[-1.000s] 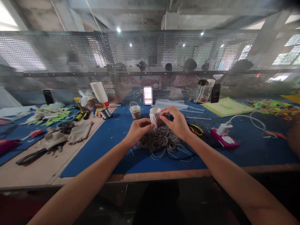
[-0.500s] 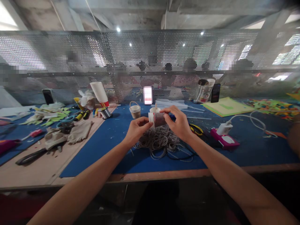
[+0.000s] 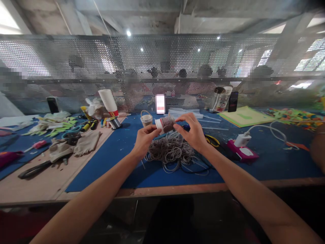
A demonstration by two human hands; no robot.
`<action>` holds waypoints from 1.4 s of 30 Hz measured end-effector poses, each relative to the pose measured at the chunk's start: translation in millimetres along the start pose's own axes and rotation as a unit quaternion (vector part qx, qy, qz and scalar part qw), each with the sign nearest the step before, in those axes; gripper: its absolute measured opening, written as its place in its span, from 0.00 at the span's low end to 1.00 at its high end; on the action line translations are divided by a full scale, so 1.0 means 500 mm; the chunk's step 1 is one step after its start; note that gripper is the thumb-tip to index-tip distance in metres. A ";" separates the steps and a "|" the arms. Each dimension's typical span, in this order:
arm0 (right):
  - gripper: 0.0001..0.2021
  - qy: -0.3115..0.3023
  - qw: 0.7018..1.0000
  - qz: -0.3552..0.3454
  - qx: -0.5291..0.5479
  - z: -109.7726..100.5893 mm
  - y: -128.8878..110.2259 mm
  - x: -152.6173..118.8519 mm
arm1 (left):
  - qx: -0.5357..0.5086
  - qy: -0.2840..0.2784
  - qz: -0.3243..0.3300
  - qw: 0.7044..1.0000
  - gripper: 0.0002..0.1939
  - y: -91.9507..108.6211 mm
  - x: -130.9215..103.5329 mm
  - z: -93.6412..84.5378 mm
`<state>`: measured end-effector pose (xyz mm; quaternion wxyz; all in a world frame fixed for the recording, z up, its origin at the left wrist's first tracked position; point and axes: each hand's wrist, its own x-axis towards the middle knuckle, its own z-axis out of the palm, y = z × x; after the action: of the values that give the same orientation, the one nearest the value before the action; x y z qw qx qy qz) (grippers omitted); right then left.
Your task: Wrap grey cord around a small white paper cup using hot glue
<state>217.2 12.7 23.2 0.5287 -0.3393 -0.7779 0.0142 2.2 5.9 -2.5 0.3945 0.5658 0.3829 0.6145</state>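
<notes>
A paper cup [image 3: 165, 124], partly wrapped in grey cord, lies on its side in the air above a heap of grey cord [image 3: 172, 149]. My left hand [image 3: 146, 137] pinches the cup's white rim end. At the other end, the fingers of my right hand [image 3: 190, 130] are closed on the cup's wrapped base. Just behind my left hand stands a small cup basket [image 3: 146, 120] with a thin arched handle.
A lit phone [image 3: 160, 103] leans on the mesh screen. Stacked cups [image 3: 108, 100], gloves [image 3: 86, 143] and scissors lie left. Bottles, coloured sheets [image 3: 245, 117] and a purple box [image 3: 242, 150] with a charger stand right.
The cup has moved a little left and its rim end now points left. My left hand has shifted slightly left with it. My right hand stays near the other end.
</notes>
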 end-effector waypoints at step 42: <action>0.24 -0.286 0.816 0.373 -0.335 -0.101 0.207 0.024 | -0.155 0.001 -0.095 0.983 0.11 0.002 0.007 0.003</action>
<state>309.7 81.9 15.5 0.0899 -0.7403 -0.6647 0.0451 3.4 9.0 -0.2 0.5336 0.4580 0.3358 0.6267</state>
